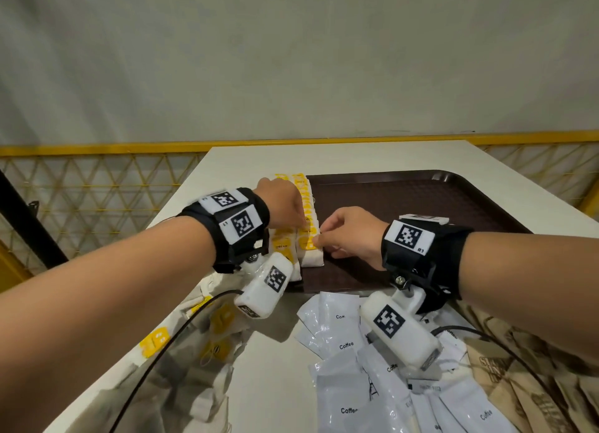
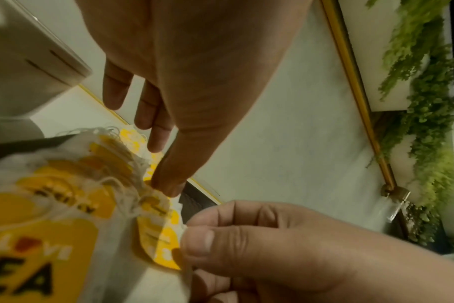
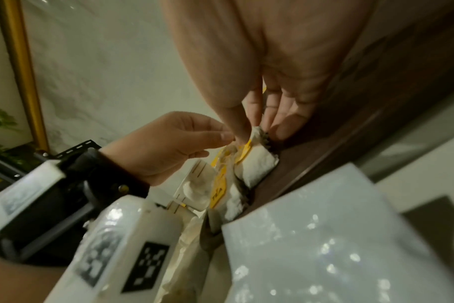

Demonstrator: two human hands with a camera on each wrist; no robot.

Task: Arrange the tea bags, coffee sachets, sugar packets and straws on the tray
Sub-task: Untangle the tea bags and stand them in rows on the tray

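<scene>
Clearly you were squaring the row of tea bags (image 1: 306,218) at the tray's (image 1: 421,202) left edge. Your right hand (image 1: 351,235) pinched the near bag's corner between thumb and forefinger; your left hand (image 1: 280,202), fingers mostly straight, pressed a fingertip on the row just beyond. Best kept light there: the paper creases easily and strings snag. Coffee sachets (image 1: 343,345) waited on the bench (image 1: 275,384) behind your right wrist.
</scene>
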